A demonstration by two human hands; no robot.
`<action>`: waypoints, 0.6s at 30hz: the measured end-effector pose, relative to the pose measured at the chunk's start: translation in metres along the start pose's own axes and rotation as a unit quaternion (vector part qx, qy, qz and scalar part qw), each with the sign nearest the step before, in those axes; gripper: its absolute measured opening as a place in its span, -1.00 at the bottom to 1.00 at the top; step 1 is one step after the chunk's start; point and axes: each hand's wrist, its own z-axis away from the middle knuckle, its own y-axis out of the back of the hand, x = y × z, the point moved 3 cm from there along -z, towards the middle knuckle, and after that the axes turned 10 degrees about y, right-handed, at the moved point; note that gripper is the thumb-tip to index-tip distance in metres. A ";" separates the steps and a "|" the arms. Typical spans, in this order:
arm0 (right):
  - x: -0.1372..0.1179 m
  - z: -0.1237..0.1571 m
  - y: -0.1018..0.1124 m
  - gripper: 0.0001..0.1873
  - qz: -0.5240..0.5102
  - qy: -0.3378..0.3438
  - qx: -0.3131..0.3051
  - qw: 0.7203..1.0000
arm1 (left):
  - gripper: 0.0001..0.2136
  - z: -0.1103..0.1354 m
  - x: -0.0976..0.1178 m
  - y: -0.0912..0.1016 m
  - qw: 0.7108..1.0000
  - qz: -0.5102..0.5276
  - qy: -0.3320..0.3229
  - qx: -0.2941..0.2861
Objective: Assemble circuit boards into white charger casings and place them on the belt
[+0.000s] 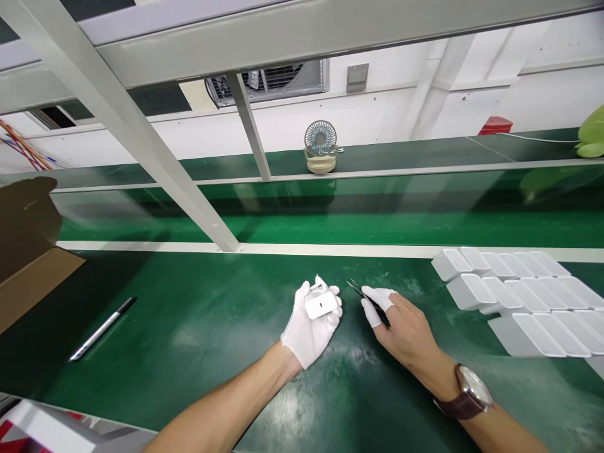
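Observation:
My left hand (312, 324) wears a white glove and is closed round a small white plastic block (321, 304) with a dark slot on its face, held just above the green mat (198, 327). My right hand (401, 324), bare except for white finger cots on two fingers, pinches black tweezers (362, 294) whose tips point up and left toward the block. A short gap separates the tweezers from the block. A brown-strapped watch (469, 393) sits on my right wrist.
Rows of white plastic housings (514, 296) lie at the right. A black-capped pen (102, 328) rests at the left, near an open cardboard box (28, 264). Behind the white strip runs a green conveyor (377, 207), with a small desk fan (321, 148) beyond it. A grey frame post (155, 163) slants overhead.

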 end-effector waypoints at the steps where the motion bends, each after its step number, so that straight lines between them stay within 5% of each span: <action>1: 0.002 0.001 -0.002 -0.60 0.010 0.001 -0.010 1.000 | -0.74 0.000 0.000 0.000 1.000 0.000 0.002 0.001; 12: 0.016 0.010 -0.014 -0.72 0.041 -0.006 -0.084 0.996 | -0.75 0.002 0.000 0.001 1.000 -0.013 -0.003 -0.004; 18: 0.021 0.013 -0.018 -0.75 0.047 -0.005 -0.117 0.992 | -0.59 0.001 0.001 0.001 0.996 -0.086 0.002 -0.002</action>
